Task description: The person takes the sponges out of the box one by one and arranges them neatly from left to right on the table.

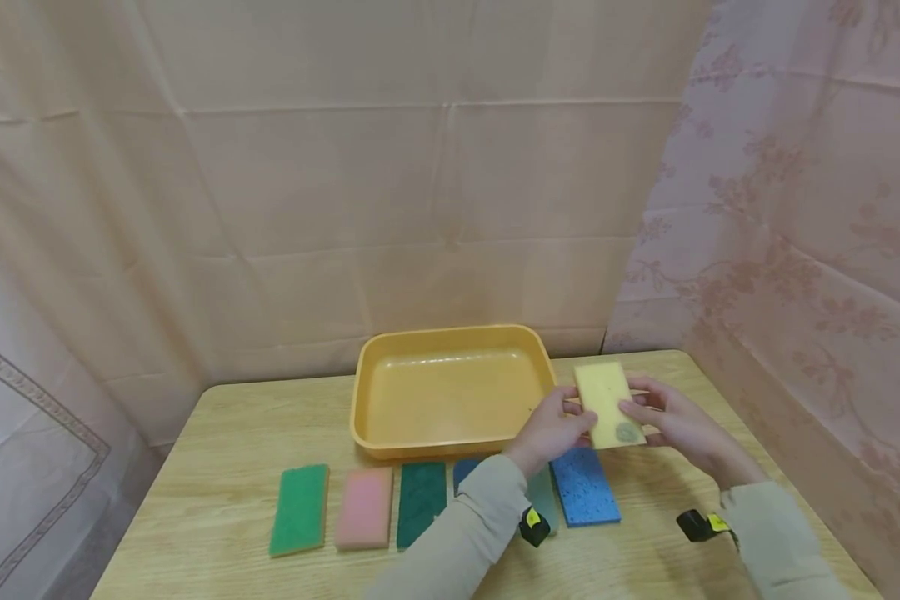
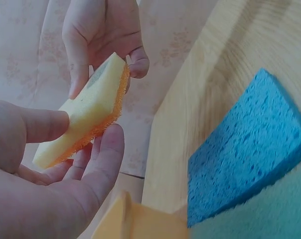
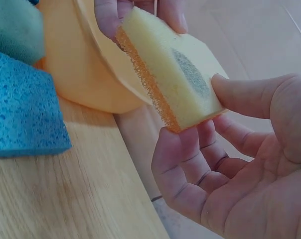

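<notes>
A pale yellow sponge (image 1: 603, 400) with an orange mesh layer (image 3: 145, 84) on its back is held up above the right part of the table. A round grey-green patch (image 3: 190, 73) marks one corner of its yellow face. My left hand (image 1: 553, 427) pinches its left edge, thumb on the yellow face and fingers behind. On the opposite edge, my right hand (image 1: 678, 425) grips it the same way, its thumb near the patch. Below the hands lies a blue speckled sponge (image 1: 587, 490), beside a pale green one (image 2: 260, 211) that the left sleeve partly covers.
A yellow plastic basin (image 1: 450, 400) stands at the back of the wooden table (image 1: 217, 467). Along the front lie a green sponge (image 1: 300, 508), a pink one (image 1: 364, 507), a dark green one (image 1: 421, 500) and a dark blue one (image 1: 463, 470), mostly hidden by the left arm.
</notes>
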Motion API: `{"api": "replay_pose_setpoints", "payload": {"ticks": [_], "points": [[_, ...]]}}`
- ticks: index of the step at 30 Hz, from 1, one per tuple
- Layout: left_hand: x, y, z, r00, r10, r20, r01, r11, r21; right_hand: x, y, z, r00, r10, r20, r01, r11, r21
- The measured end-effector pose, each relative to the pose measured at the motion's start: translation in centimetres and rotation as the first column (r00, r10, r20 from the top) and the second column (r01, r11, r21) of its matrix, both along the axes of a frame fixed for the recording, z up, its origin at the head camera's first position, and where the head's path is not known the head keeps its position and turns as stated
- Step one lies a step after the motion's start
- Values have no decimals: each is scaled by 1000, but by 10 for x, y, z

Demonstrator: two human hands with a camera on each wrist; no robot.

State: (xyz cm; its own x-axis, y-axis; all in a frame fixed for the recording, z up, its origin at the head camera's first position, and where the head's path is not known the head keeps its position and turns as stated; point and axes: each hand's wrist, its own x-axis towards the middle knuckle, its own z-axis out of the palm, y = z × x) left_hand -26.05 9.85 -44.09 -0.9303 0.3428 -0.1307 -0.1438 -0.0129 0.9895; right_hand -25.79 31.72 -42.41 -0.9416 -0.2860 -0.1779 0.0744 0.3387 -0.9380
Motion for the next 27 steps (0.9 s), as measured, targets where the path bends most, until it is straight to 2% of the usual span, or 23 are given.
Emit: {"api": "replay_pose_setpoints", "payload": {"ticks": [5,12,23,27], "points": [[4,7,-2,1000,4,-7,-4,1000,6,4,7,-2,1000,-5,0,5,1000,7],[15,14,-5,1000,5,20,-6,998,58,14,14,-2,1000,-19,-5,19,1000,1],[27,26,-17,998,34,59,-38,997,66,29,19,-10,998,-58,-39,60,998,33],[30,31,-24,998,44,45,-47,996,70,35,21,-13,996,-83,-39,85,994,67]]}}
